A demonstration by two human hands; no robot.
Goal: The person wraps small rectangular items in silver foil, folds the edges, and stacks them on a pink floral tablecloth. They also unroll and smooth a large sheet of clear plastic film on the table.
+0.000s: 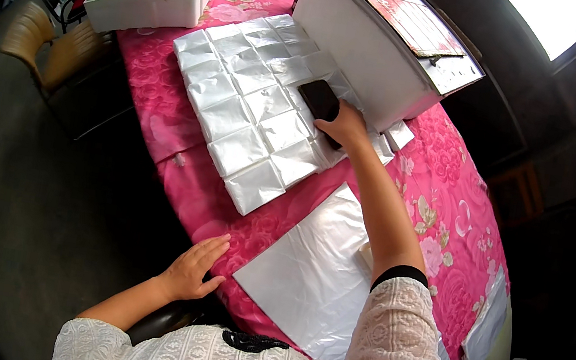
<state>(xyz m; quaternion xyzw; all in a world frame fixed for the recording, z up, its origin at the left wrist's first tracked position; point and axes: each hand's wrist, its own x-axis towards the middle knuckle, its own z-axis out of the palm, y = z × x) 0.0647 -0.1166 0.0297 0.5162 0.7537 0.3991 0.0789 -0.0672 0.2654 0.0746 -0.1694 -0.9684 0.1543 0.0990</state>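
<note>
My right hand (345,126) reaches across the table and grips a dark smartphone (319,100), fingers wrapped over its near end. Under the phone spreads a block of square silvery-white packets (237,120) laid side by side in rows. At the table's near left edge my left hand (197,268) rests with its fingers stretched out, holding nothing. Between my arms lies a flat stack of shiny white plastic sheets or bags (311,273). A small pale object (365,257) is partly hidden behind my right forearm.
A large white box (368,43) with a red-patterned board (413,27) on top stands at the far right. A white foam box (151,9) holding blue-and-white packets is far left. The table wears a pink floral cloth (445,174). Beside it stands a tan chair (62,49).
</note>
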